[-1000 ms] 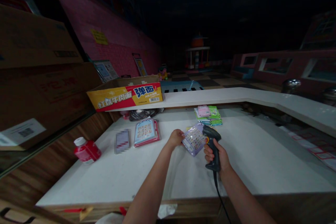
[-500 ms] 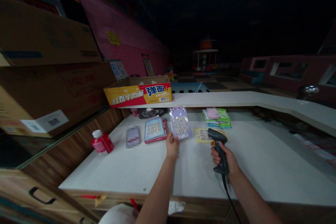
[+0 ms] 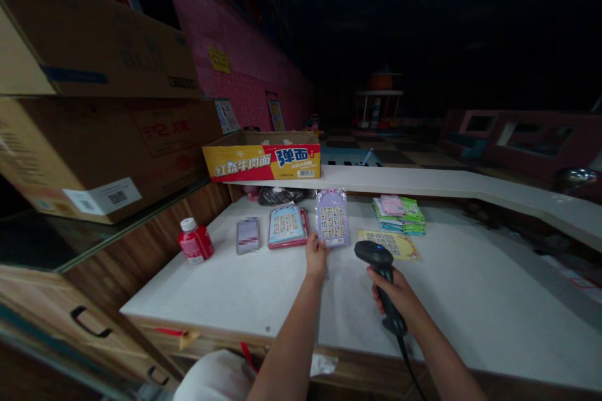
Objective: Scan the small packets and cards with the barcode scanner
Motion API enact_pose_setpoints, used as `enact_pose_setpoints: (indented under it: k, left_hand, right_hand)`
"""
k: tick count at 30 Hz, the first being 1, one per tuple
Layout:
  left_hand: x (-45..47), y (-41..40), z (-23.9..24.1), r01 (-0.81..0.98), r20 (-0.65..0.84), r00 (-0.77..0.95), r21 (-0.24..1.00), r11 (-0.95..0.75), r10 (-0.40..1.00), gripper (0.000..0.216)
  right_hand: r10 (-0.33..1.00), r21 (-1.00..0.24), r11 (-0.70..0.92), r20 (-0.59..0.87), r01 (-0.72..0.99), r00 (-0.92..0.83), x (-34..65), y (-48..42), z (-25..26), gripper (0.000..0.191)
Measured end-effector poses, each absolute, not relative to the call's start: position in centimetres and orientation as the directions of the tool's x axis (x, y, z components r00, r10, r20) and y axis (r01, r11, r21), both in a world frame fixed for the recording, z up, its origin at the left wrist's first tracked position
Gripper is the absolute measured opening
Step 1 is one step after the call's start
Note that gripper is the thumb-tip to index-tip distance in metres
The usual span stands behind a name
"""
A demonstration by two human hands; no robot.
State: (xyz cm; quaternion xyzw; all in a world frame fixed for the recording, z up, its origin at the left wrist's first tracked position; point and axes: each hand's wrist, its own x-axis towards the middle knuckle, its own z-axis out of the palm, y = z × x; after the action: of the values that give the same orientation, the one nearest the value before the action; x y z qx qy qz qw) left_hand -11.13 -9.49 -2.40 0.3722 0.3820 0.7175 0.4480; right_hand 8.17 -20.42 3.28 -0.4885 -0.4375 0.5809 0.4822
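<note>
My left hand (image 3: 316, 255) pinches the lower edge of a purple sticker pack (image 3: 333, 219) in clear wrapping, which is tilted up towards me. In my right hand (image 3: 397, 294) is a black barcode scanner (image 3: 383, 263), gripped by its handle, with a small blue light on top and a cable running down. The scanner's head points left, towards the purple pack. Behind the scanner lies a yellow sheet (image 3: 407, 249) with small printed pictures. To the left of my left hand rests a stack of blue and red packs (image 3: 286, 229).
A red bottle (image 3: 196, 245) with a white cap and a blurred-out card (image 3: 248, 235) stand at the left. Green and pink packets (image 3: 399, 216) are piled at the back right. An open noodle carton (image 3: 263, 160) sits on the raised ledge; large cardboard boxes (image 3: 113, 138) are stacked left.
The scanner has turned to point more to the left and moved slightly down-left, and a blue light shows on it. The purple pack stays in my left hand. The view has shifted slightly left.
</note>
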Motion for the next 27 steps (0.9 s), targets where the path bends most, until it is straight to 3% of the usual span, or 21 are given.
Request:
enact_pose_setpoints:
  k: [12, 27]
  left_hand:
    - [-10.7, -9.9, -1.3, -0.162, 0.147, -0.363, 0.962, -0.218, 0.920, 0.023]
    - [-10.5, -9.7, -1.4, -0.337, 0.152, -0.383, 0.895, -0.291, 0.911, 0.029]
  right_hand:
    - [0.986, -0.973, -0.163, -0.156, -0.160, -0.055, 7.8, -21.4, 3.6, 0.036]
    - [0.980, -0.979, -0.187, -0.179, -0.077, -0.091, 7.4, -20.3, 4.7, 0.035]
